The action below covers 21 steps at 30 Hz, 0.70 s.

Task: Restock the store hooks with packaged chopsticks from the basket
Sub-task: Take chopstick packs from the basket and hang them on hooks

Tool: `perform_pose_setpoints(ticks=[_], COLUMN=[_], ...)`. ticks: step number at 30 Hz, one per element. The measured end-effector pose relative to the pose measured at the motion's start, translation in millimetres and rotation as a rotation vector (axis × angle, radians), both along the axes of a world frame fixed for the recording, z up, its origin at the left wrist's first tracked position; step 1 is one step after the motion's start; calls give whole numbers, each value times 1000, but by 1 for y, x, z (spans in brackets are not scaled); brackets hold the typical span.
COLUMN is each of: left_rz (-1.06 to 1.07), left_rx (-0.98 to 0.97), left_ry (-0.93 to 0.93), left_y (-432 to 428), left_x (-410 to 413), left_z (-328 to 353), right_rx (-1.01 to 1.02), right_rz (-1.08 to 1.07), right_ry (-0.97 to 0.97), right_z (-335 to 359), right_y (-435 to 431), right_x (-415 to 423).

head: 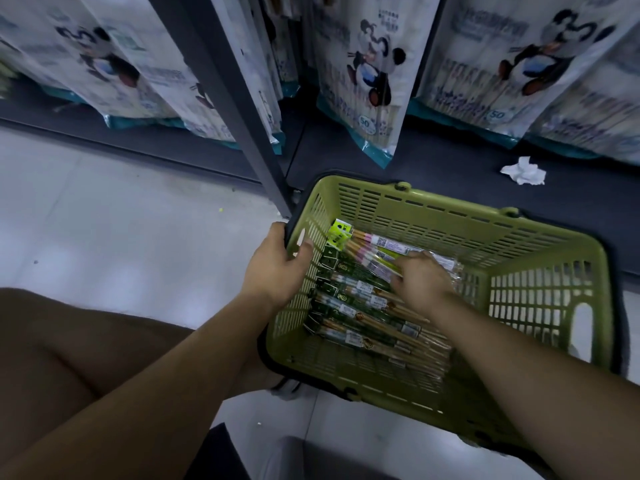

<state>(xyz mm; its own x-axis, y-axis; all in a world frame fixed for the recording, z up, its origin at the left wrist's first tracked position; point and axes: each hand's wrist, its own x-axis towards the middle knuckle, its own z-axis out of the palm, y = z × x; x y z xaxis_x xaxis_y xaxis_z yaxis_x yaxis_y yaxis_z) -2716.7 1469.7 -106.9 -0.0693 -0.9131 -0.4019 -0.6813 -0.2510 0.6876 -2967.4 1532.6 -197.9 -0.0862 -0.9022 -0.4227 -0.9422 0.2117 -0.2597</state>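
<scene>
**Head view: both hands at the basket**

Head camera looks down, and we see our green basket (433, 233) right of centre in the frame, its far edge against the dark shelf (433, 174), its near side over the pale floor (104, 220). Our left hand (273, 261) grips the basket's left rim, thumb outside and fingers (304, 249) hooked over the slotted wall. Our right hand (420, 282) reaches into the basket and lies on the chopstick packs (349, 306). It is blurred, so we cannot tell whether it grasps a pack or only touches. The packs lie side by side along the basket's bottom, most green-labelled. Those at the far end have yellow headers (341, 232). Across the top of the frame hang panda bags (370, 74), either side of a dark post (221, 91). A crumpled tissue (523, 171) lies on the shelf at upper right.
</scene>
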Motion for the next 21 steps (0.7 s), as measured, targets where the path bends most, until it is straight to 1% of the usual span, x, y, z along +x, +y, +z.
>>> perform_pose_setpoints(ticks=[2,5,6,7,8,9,11,12,13,14,15,17,19,21], left_rz=[-81,-185,-204,-208,-193,-152,-13,54,109,159,206,246,218,202], left_rx=[-56,-401,-469,-476,-425,-331,-127,-71,-56,-43,-20,33,34,10], left_ry=[-76,-182,-181,-147,-76,31,305,395,431,457,503,611,613,599], left_y=[3,11,13,14,14,14,13,12,9,7,4,1,0,1], left_x=[0,-6,-10,-15,-20,-24,-31,-33,-32,-29,-25,-15,-10,-10], left_z=[5,17,21,25,29,32,39,41,42,42,41,39,36,33], right_rx=[-41,-128,-167,-205,-233,-246,-226,-188,-137,-89,-52,2,48,93], right_rz=[-89,-213,-231,-237,-233,-217,-195,-209,-235,-269,-307,-352,-347,-315], right_ry=[-160,-532,-647,-732,-811,-884,-1006,-1060,-1078,-1058,-987,-765,-505,-314], right_z=[18,55,70,83,95,104,113,113,108,100,88,58,30,8], right_y=[-1,-1,-2,-4,-6,-8,-10,-11,-11,-11,-10,-6,1,4], right_x=[3,24,35,45,55,64,78,80,79,75,67,44,19,1])
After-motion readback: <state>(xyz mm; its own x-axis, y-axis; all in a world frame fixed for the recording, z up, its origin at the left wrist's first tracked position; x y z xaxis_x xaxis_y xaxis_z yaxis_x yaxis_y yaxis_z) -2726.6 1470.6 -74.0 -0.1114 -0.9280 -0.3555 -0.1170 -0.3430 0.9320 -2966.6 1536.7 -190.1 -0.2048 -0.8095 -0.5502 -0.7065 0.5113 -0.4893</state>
